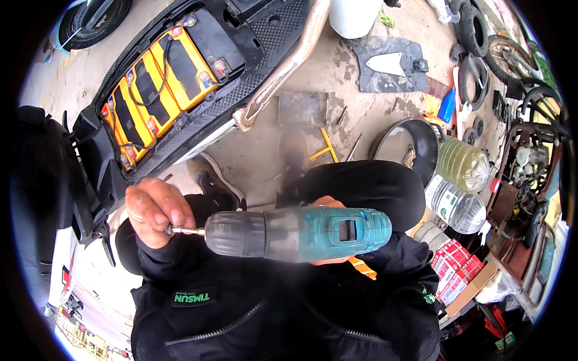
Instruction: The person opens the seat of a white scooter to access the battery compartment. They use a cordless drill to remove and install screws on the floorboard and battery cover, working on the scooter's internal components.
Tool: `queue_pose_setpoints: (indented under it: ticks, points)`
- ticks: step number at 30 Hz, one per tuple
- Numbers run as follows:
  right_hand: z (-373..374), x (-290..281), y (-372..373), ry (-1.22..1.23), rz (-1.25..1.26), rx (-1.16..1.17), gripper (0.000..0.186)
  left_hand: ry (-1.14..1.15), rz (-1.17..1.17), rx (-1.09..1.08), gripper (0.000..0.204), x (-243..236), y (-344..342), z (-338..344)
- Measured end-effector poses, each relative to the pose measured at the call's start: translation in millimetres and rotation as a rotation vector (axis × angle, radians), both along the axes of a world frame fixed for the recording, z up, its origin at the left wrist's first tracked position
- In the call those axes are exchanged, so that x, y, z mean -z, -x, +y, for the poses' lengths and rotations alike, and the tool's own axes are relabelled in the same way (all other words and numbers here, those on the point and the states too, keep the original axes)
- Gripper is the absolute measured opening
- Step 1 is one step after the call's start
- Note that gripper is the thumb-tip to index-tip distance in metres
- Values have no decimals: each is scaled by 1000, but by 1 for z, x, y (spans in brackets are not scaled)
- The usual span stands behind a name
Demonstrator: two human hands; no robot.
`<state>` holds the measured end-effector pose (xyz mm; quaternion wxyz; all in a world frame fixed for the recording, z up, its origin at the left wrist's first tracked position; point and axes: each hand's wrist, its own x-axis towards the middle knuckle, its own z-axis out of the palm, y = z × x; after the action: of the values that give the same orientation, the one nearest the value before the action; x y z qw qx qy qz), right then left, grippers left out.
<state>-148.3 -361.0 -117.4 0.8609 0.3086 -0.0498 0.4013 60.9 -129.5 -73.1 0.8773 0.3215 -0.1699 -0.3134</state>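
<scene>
A teal and grey cordless drill (301, 233) lies level across my lap, its black chuck pointing left. My right hand (327, 201) is wrapped round it from below; the drill's body hides most of the fingers. A thin metal bit (191, 230) sticks out of the chuck. My left hand (158, 210) pinches the far end of this bit between thumb and fingers. Beyond my left hand is a scooter's black footboard (259, 63), its cover off, with orange batteries (144, 84) and dark cables in the open bay.
A black basin (421, 141) stands right of my knee, beside two plastic jugs (460, 162). A yellow-handled tool (327, 144) lies on the concrete. Farther off are a dark scooter panel (391, 65), a white bucket (355, 18), tyres (474, 30) and a red-white box (456, 271).
</scene>
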Motion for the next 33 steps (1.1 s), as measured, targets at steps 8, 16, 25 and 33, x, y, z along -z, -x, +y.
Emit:
queue_pose_setpoints:
  ticks: [8,16,25,33]
  points:
    - [4,-10,-20,-405,15,-98,27,-112,-192,40,20,3,-10,-2]
    - [-16,-13,-13,343,-31,232,31,-269,-356,-15,24,5,-27,3]
    - [-35,-63,-30,2000,-490,282,36,-676,-551,64,17,-37,-54,12]
    - [-37,-131,-118,2312,-470,218,31,-793,-568,-110,23,-12,-84,8]
